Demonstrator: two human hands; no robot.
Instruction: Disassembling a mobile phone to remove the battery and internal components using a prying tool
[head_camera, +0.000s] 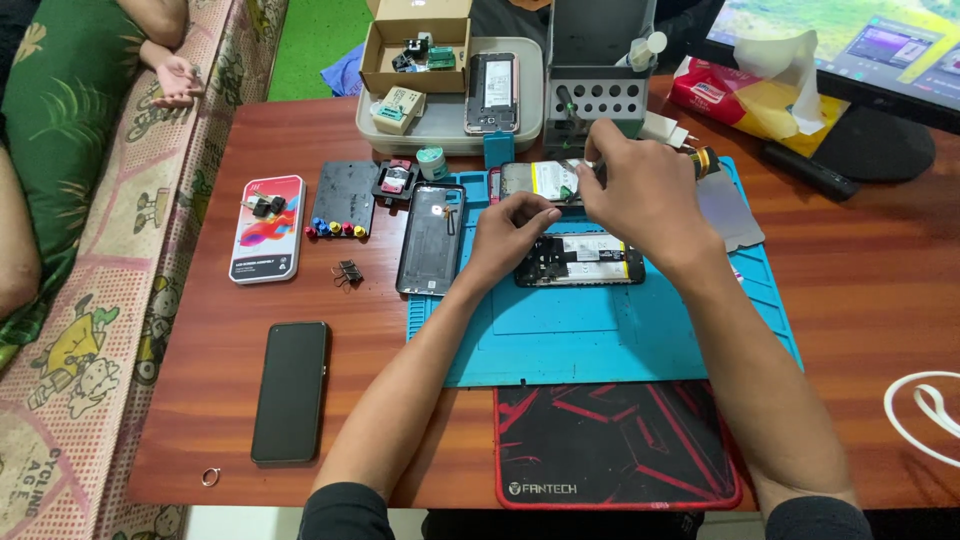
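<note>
From the head camera, both hands work over a blue mat (600, 330) on a wooden tabletop (860, 290). The left hand (508, 235) rests with curled fingers on the left end of an opened phone (590, 258) lying flat on the mat; whether it pinches anything I cannot tell, since the fingertips are tucked under. The right hand (640, 190) is closed on a thin tool (572, 168), its tip over a second opened phone (535, 182) just behind the first. The right hand hides the middle of both phones.

A dark back cover (431, 238) lies just left of the left hand, half on the mat. A black phone (290, 390) lies well apart near the front left edge, with bare wood around it. A red-and-black pad (615, 445) sits at the front edge, partly under the forearms. A tray (450, 125) at the back holds a cardboard box (415, 45), cut off by the top edge. The monitor (850, 50) at top right is also cut off. Another person's hand (175, 80) lies on the sofa (130, 230) at left.
</note>
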